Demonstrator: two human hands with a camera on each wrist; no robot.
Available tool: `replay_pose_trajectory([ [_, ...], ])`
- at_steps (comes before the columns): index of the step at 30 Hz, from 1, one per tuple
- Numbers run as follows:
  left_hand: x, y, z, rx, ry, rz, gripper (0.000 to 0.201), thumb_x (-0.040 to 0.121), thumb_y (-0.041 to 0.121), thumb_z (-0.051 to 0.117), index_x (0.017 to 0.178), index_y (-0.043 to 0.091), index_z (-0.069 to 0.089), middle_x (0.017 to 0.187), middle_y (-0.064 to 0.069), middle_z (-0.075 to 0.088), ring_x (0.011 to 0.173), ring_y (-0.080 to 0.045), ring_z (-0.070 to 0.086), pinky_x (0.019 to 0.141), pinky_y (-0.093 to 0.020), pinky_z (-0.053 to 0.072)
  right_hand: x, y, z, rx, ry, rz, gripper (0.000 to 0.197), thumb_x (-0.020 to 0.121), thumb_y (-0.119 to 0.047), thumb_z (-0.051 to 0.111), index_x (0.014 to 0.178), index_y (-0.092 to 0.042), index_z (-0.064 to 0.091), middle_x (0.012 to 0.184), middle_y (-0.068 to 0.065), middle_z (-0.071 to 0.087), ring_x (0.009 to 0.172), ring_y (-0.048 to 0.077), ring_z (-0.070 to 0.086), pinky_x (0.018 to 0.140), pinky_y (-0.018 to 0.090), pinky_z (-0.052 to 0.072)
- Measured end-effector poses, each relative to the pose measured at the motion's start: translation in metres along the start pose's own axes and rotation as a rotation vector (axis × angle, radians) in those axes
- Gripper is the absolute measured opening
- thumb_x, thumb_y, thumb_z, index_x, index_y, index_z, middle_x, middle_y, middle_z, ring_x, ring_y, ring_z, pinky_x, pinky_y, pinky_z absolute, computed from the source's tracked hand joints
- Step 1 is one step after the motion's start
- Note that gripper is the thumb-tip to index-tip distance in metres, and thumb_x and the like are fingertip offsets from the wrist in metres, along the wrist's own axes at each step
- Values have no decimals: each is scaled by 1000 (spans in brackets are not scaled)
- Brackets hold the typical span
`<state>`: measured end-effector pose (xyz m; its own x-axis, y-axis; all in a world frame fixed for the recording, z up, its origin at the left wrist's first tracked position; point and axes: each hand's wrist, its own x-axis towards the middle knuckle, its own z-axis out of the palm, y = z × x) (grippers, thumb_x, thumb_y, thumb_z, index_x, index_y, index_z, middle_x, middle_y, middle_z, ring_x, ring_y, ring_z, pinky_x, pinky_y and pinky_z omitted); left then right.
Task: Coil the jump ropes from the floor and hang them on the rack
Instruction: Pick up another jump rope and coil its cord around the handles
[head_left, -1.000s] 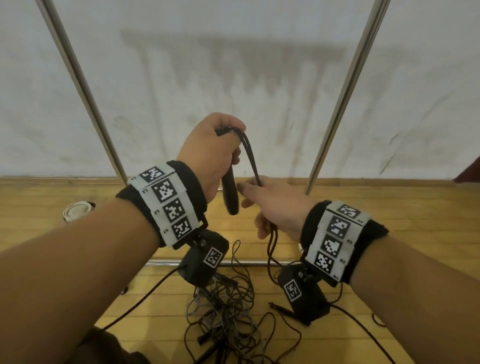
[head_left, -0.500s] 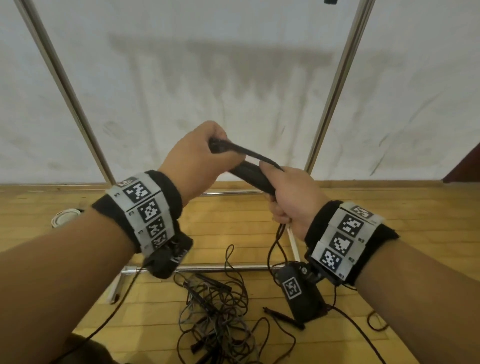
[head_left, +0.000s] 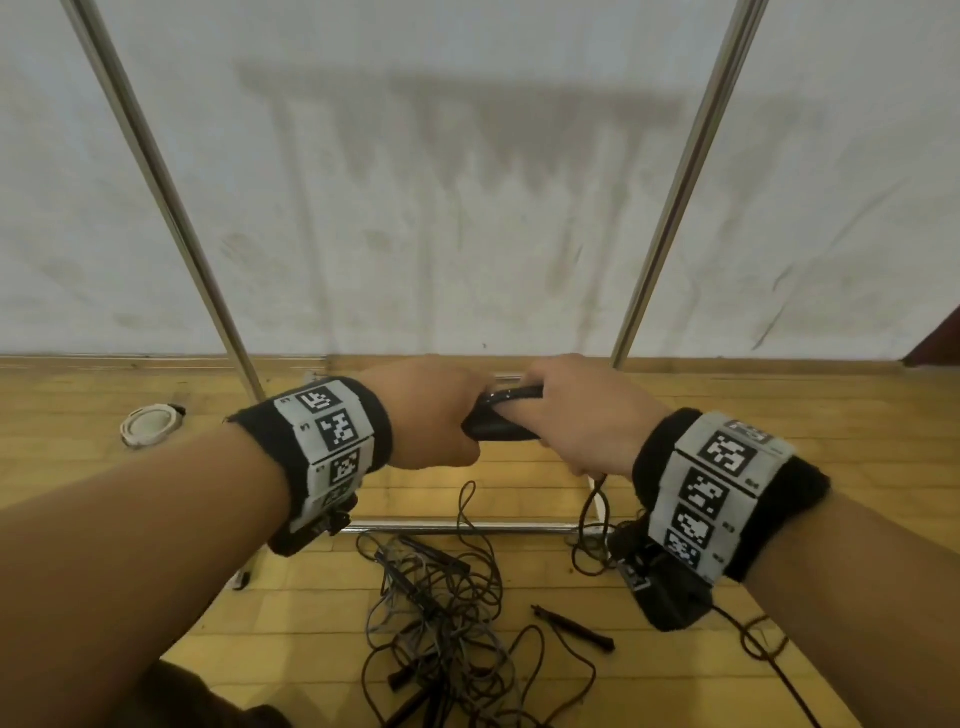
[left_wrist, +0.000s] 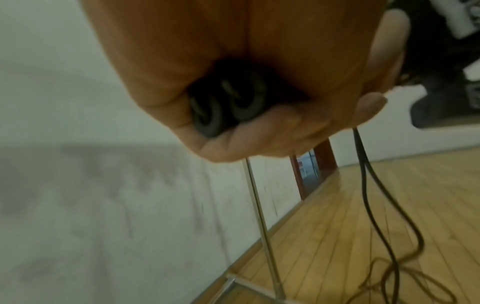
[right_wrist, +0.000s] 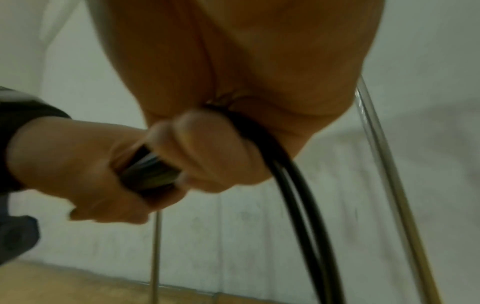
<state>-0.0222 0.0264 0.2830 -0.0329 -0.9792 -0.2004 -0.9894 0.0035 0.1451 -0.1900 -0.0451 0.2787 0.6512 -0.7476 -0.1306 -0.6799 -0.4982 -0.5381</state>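
Both hands hold one black jump rope in front of the rack. My left hand (head_left: 441, 415) grips its two black handles (head_left: 501, 415) side by side; the left wrist view shows their round ends (left_wrist: 226, 102) inside the fist. My right hand (head_left: 576, 410) grips the other end of the handles together with the doubled cord (right_wrist: 293, 185), which hangs from it to the floor (head_left: 589, 519). A tangled pile of more ropes (head_left: 441, 623) lies on the floor below my hands. A loose black handle (head_left: 574, 627) lies to its right.
The metal rack's two uprights (head_left: 166, 208) (head_left: 680, 197) rise in front of a white wall, and its base bar (head_left: 467, 529) runs across the wooden floor. A small white coil (head_left: 150, 423) lies on the floor at left. A dark door frame (head_left: 935, 348) sits at far right.
Both hands have come lower and level with each other. The handles went from hanging upright under the left hand to lying horizontal between both fists. The right hand has moved from the cord onto the handles.
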Motion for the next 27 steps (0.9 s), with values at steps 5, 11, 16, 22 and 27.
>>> replay_pose_trajectory([
  [5, -3, -6, 8, 73, -44, 8, 25, 95, 30, 68, 95, 42, 46, 83, 10, 61, 71, -5, 57, 55, -22, 36, -8, 15, -40, -194, -92, -230, 16, 96, -50, 60, 101, -38, 69, 77, -8, 67, 70, 9, 61, 59, 24, 43],
  [11, -7, -2, 5, -127, 54, 72, 25, 91, 32, 70, 107, 43, 54, 80, 10, 64, 67, -4, 60, 57, -20, 39, 2, 40, -49, 110, 59, -276, 17, 99, -41, 58, 94, -33, 72, 81, 1, 69, 73, 12, 64, 69, 30, 56],
  [16, 2, -10, -3, -332, 274, -62, 21, 90, 30, 73, 96, 38, 55, 77, 8, 64, 58, -2, 60, 48, -13, 36, 0, 46, -21, 276, -72, -159, 36, 107, -44, 41, 96, -23, 68, 64, -1, 57, 54, 9, 55, 60, 22, 51],
  [22, 15, -32, -1, -179, 212, -300, 16, 92, 22, 67, 97, 24, 52, 81, 6, 57, 66, -9, 53, 50, -25, 35, -11, 18, -18, -130, -129, -242, 26, 107, -38, 43, 99, -24, 63, 74, -6, 60, 65, 8, 55, 57, 27, 41],
  [27, 11, -13, 9, 62, 28, -188, 23, 96, 23, 63, 116, 29, 56, 85, 8, 58, 69, -7, 54, 52, -24, 35, -24, -2, -41, -273, -88, -313, 26, 106, -36, 46, 98, -22, 66, 77, -6, 58, 71, 11, 53, 61, 27, 37],
])
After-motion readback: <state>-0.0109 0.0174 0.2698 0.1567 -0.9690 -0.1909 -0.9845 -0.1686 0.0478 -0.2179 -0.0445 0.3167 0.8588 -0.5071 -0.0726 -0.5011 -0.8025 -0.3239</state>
